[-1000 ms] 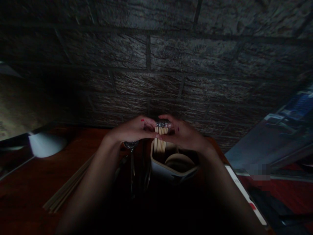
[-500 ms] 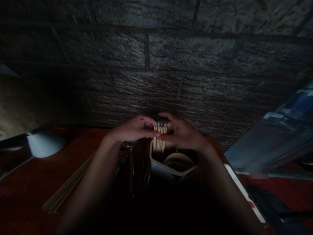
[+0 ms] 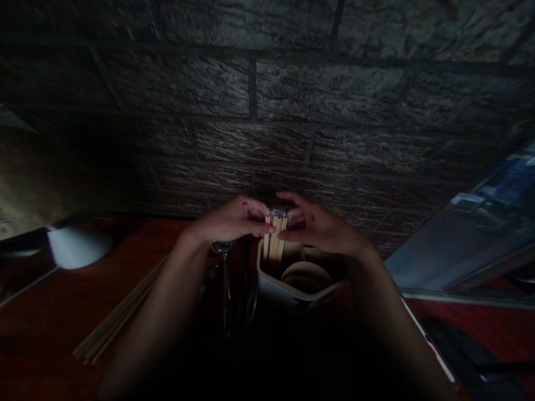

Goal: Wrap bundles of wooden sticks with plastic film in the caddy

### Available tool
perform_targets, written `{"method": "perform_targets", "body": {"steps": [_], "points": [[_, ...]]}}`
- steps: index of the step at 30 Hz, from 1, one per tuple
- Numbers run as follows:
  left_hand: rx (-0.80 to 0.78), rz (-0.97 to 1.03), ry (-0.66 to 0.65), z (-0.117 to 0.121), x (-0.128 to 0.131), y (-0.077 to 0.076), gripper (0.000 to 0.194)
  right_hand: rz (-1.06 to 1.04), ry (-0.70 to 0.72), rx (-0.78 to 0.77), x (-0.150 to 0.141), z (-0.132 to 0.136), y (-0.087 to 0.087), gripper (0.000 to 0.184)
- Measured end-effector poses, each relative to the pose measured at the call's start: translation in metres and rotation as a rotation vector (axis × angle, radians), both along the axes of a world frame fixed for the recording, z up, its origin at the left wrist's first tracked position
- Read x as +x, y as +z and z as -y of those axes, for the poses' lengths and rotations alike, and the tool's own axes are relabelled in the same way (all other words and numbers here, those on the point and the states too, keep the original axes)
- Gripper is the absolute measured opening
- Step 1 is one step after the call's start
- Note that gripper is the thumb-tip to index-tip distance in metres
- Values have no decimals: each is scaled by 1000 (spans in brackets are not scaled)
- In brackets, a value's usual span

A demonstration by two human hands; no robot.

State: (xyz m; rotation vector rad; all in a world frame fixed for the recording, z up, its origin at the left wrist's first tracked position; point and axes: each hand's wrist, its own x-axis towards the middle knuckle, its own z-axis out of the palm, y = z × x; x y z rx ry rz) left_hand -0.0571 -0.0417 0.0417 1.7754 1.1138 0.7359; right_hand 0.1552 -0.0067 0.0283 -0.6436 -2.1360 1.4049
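Left hand [image 3: 246,218] and right hand [image 3: 311,225] both grip bundled sticks [image 3: 275,236] (clear wrap up top), lower ends inside the open container [image 3: 288,292].

- A rough grey-brown brick wall [image 3: 292,94] with dark joints, filling the upper part of the dim view.
- A reddish-brown wooden table [image 3: 42,317] below it, its lower middle lost in shadow.
- A shiny metal spoon [image 3: 226,278] on the table, its bowl towards the wall.
- Beside it, another metal utensil [image 3: 252,303], too dark to identify.
- At far left, a white, rounded object [image 3: 79,248], tapering to one side.
- Above that, a large beige shape [image 3: 33,178], blurred.
- At right, a pale bluish panel [image 3: 438,242] with a blue patch [image 3: 516,178].
- At lower right, a red surface [image 3: 501,328], a dark shape [image 3: 463,351] and a thin white edge [image 3: 422,328].
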Motion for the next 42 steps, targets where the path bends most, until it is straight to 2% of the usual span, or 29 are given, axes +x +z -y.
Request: {"method": "perform_targets", "body": {"steps": [6,12,17,27,31,35,42], "points": [[-1,24,6,2,2,-1,12,6,-5,17,-1,-2,-1,75],[-40,76,9,3,4,2,16,1,-21,44,-4,1,-2,73],[-32,64,25,4,5,3,10,30,-23,87,-3,-1,-2,71],[-7,34,52,3,3,2,16,22,-66,54,-4,2,-1,70],[-53,68,63,5,5,5,13,37,-87,121,-3,1,-1,68],[-12,62,55,5,7,6,11,72,-107,216,-2,2,0,64],[59,6,46,4,5,4,14,96,-131,278,-4,6,1,58]]}}
